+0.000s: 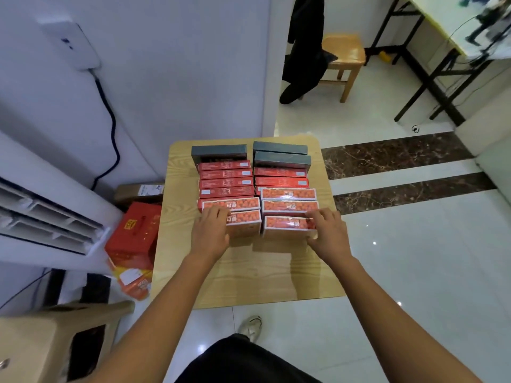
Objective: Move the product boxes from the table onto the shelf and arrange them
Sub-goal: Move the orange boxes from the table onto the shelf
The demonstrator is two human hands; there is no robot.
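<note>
**Both hands on the front boxes**

I saw the left hand (211,230) curl its fingers (218,214) over the end of the glossy left box (244,222), and the right hand (327,233) clasped the right box (287,225). Both cartons fronted two rows of red boxes (225,178) and grey boxes (219,152) on the round-cornered, wood-grain surface (249,272).

We count three grey boxes (219,150) on one table (249,272). We count six red boxes (224,174) with white labels, four in the left row and two in the right row. Maybe one more peeks out there. We count five orange-dotted boxes (289,194), two on the left and three on the right. We see two hands, a left hand (210,233) and a right hand (329,233). We see one wooden stool (344,51).
</note>
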